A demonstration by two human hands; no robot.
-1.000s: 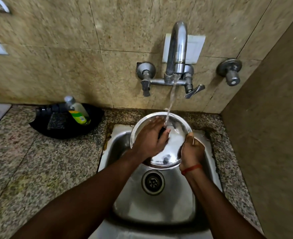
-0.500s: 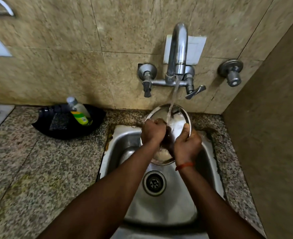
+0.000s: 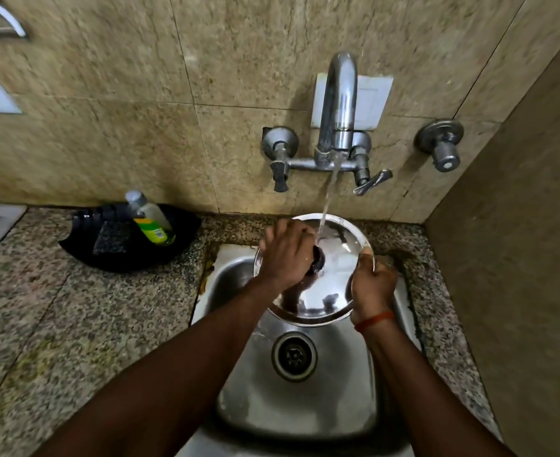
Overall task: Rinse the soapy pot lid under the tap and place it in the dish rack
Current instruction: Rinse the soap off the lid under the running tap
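A: Where is the pot lid (image 3: pixel 324 285)?

B: Centre of the frame, slightly right, held tilted above the steel sink (image 3: pixel 298 407). A thin stream from the tap (image 3: pixel 338 103) in the upper middle of the frame lands on the lid's upper part.

A: What are the hands doing?

B: The left hand (image 3: pixel 287 255) lies over the lid's left side, its fingers curled around the dark knob (image 3: pixel 318 260) at the lid's centre. The right hand (image 3: pixel 372 285) grips the lid's right rim, fingers closed on the edge. A red thread (image 3: pixel 374 320) circles that wrist.

A: Anything else nearby?

B: On the speckled stone desk (image 3: pixel 58 324), at middle left of the frame, sits a black tray (image 3: pixel 176 249) holding a clear bottle (image 3: pixel 150 219) with a green and yellow label, leaning, and a dark scrub pad (image 3: pixel 112 239) beside it. The sink's drain (image 3: pixel 293 356) shows below the lid. A separate round valve (image 3: pixel 440 145) is fixed to the tiled wall at the upper right.
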